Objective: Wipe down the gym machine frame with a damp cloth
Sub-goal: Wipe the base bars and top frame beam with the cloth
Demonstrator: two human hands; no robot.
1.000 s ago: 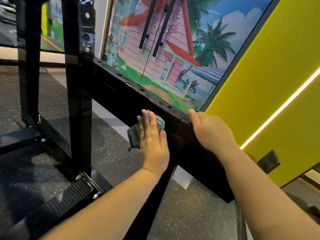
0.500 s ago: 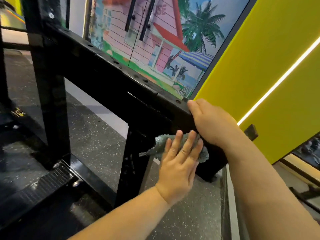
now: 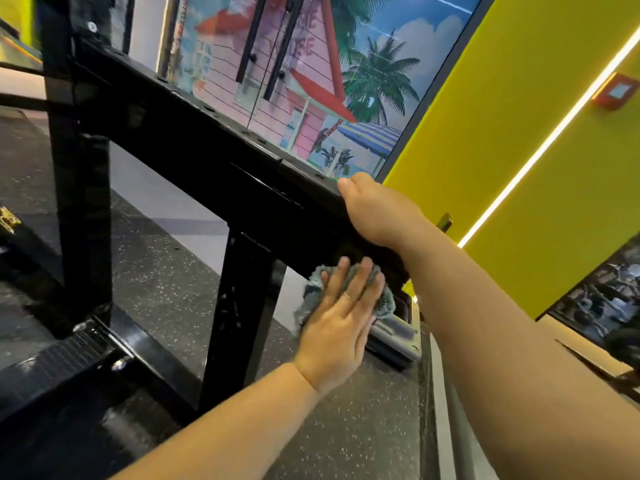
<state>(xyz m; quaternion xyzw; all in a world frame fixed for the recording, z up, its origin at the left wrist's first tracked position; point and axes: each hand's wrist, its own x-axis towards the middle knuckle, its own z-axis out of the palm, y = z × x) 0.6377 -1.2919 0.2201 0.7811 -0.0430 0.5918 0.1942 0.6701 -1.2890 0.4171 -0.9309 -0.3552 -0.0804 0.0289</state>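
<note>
Cloth (image 3: 385,302), grey-green and bunched, lies against the lower end of the black sloping beam (image 3: 207,147) of the machine frame, at its bottom edge and to the right of where the upright post (image 3: 239,317) joins it. The left hand (image 3: 341,327) presses it there with 4 straight fingers spread flat over it, pinching nothing. Just above, the right hand (image 3: 377,213) grasps the beam's top edge, thumb on the near side and fingers folded over the far side out of view, seemingly as a brace.

The step in hand appears to be the wiping pass along this beam, now near its lower end. The next move probably calls for steady flat pressure while sliding the cloth round the end, and for shifting the right hand, since the patch under it cannot be reached. The post, marked with pale specks, looks like the next surface to clean.

Around the frame lie speckled dark floor (image 3: 166,271), a painted beach mural (image 3: 311,81) and a yellow wall (image 3: 519,133).
</note>
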